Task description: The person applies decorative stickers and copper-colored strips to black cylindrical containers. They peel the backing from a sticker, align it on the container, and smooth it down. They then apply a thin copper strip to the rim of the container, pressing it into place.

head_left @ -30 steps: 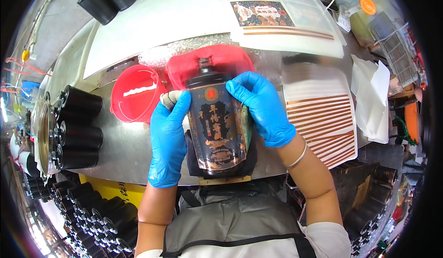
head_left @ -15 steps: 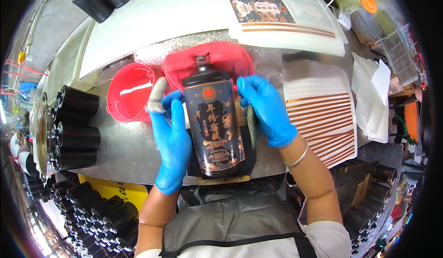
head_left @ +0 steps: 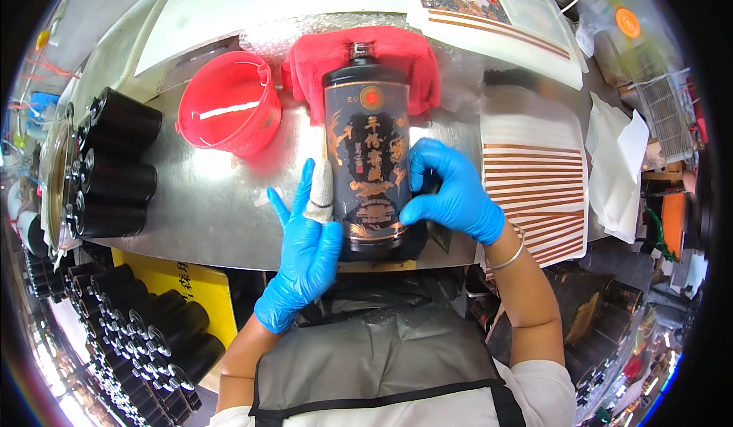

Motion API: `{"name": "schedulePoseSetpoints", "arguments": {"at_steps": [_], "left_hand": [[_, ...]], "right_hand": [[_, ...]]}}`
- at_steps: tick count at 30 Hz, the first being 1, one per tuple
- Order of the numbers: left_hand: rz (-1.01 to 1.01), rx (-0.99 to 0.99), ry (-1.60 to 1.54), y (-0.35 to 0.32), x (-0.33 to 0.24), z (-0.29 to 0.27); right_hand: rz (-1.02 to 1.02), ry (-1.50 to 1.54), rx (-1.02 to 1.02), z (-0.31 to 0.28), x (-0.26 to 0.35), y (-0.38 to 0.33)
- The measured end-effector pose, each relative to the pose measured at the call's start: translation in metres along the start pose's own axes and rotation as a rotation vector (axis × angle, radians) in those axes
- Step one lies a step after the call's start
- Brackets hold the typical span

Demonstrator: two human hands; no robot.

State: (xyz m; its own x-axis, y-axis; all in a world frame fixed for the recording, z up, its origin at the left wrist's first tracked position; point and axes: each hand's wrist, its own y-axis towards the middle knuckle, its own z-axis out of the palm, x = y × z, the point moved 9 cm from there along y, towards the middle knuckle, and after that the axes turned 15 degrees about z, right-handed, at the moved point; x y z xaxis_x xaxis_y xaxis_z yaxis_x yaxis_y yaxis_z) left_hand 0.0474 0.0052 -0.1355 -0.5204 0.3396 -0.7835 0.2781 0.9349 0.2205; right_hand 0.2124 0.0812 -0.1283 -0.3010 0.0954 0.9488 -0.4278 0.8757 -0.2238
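Note:
A black bottle (head_left: 368,152) with a gold and orange label lies on the steel table (head_left: 206,205), its neck resting on a red cloth (head_left: 397,64). My right hand (head_left: 450,194), in a blue glove, grips the bottle's lower right side near its base. In its own blue glove, my left hand (head_left: 305,251) rests flat against the bottle's lower left side, fingers spread, one finger wrapped in white tape.
A red bucket (head_left: 229,106) stands left of the cloth. Black bottles (head_left: 114,167) lie stacked at the table's left edge, and many more (head_left: 145,343) stand below. Striped sheets (head_left: 534,190) are stacked to the right, with printed sheets (head_left: 489,7) behind and white paper (head_left: 615,167) further right.
The bottle has been lowered from in front of me onto the table and red cloth. Both hands slid down from its shoulders to its base.

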Motion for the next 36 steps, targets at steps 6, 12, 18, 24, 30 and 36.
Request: {"name": "schedulePoseSetpoints", "arguments": {"at_steps": [6, 12, 18, 24, 30, 36], "left_hand": [[-0.028, 0.026, -0.120, 0.001, 0.001, 0.000], [0.218, 0.022, 0.138, 0.007, -0.016, -0.017], [0.194, -0.071, 0.490, 0.008, -0.054, -0.039], [0.105, -0.077, 0.429, 0.005, -0.051, -0.037], [0.085, -0.171, 0.268, -0.009, -0.031, -0.042], [0.077, -0.169, -0.052, -0.009, 0.002, -0.034]], "right_hand": [[-0.073, -0.061, 0.103, 0.003, -0.010, 0.002], [0.412, 0.326, -0.355, -0.064, -0.040, -0.002], [0.037, -0.083, -0.099, -0.012, 0.066, -0.043], [-0.538, -0.568, -0.219, 0.008, 0.141, 0.012], [-0.979, -1.098, -0.287, 0.047, 0.151, -0.011], [-0.542, -0.623, -0.037, 0.056, 0.117, -0.028]]}}
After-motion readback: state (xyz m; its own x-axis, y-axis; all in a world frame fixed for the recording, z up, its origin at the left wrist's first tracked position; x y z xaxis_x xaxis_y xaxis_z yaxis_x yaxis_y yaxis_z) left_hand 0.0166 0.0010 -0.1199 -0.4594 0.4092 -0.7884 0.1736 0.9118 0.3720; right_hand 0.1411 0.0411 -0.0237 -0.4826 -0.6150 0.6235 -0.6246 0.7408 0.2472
